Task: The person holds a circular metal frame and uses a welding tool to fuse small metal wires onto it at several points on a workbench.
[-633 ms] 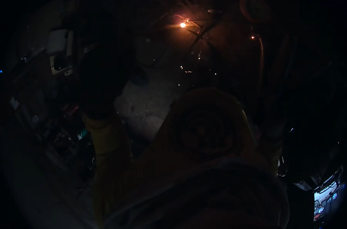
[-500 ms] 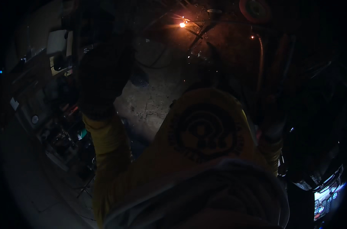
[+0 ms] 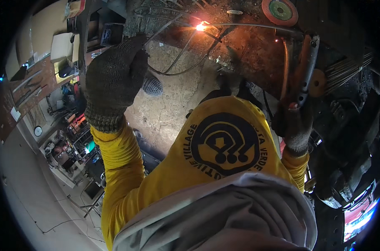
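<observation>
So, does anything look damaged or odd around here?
The pale floor looks damaged: dark, jagged cracks seem to cross it. The glow at the tip of the thin rod also stands out, dazzling against darker surroundings.

The person wears a bright yellow long-sleeved shirt (image 3: 169, 184), its sleeves creased in folds along the forearms, with a large dark round emblem (image 3: 226, 144) of nested arcs, dots and a blocky arrow-like shape, ringed by dark lettering. Dark, grimy knitted gloves with ribbed cuffs cover the left hand (image 3: 116, 75) and right hand (image 3: 296, 125). A loose pale grey cloth (image 3: 227, 213) with a curved edge drapes over the shirt.
</observation>
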`<state>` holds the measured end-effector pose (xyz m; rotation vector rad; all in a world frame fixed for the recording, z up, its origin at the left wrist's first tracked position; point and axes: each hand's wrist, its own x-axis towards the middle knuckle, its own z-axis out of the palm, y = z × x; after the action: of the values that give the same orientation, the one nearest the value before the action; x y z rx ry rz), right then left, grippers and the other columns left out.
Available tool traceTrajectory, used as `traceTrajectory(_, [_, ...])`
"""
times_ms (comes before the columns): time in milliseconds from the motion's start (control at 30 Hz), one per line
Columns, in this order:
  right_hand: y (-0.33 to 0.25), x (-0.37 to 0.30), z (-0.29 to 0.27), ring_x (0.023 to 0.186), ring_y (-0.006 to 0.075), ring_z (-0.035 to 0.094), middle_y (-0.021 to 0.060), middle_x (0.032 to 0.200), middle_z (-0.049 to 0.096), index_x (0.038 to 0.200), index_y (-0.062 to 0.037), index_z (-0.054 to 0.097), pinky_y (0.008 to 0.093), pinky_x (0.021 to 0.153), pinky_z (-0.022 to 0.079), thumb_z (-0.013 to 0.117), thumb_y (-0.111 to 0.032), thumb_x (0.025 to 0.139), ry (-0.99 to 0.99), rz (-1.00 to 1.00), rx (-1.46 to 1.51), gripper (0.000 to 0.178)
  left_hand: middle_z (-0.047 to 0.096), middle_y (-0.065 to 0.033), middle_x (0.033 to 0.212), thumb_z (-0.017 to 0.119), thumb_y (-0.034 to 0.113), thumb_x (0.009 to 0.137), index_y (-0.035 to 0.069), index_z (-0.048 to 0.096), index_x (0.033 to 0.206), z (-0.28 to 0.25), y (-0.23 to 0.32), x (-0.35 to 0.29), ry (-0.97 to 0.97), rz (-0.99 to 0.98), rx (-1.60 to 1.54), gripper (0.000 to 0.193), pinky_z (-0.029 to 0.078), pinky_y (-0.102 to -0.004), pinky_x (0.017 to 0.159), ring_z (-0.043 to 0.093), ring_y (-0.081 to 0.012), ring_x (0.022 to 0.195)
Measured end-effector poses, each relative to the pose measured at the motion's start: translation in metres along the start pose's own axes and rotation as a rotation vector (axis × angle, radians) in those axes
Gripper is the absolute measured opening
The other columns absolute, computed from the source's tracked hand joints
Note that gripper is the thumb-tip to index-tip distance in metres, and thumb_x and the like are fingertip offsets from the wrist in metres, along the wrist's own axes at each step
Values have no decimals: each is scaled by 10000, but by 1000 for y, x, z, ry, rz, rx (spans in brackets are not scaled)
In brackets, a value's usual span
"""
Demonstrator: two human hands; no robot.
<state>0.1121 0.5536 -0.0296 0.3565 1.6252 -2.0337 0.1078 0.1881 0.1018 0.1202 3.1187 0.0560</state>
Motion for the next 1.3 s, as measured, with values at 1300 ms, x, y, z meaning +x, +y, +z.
traceTrajectory(1300, [55,-8,-38,879,201,674,143,1046,672,1256,36,576,314,699,554,549,-192,1022,159,-578,-375,328,711,-74,1114,708,252,916,130,681,1203,4,-17,-11,119,258,362,313,571,-400,783,683,-284,983])
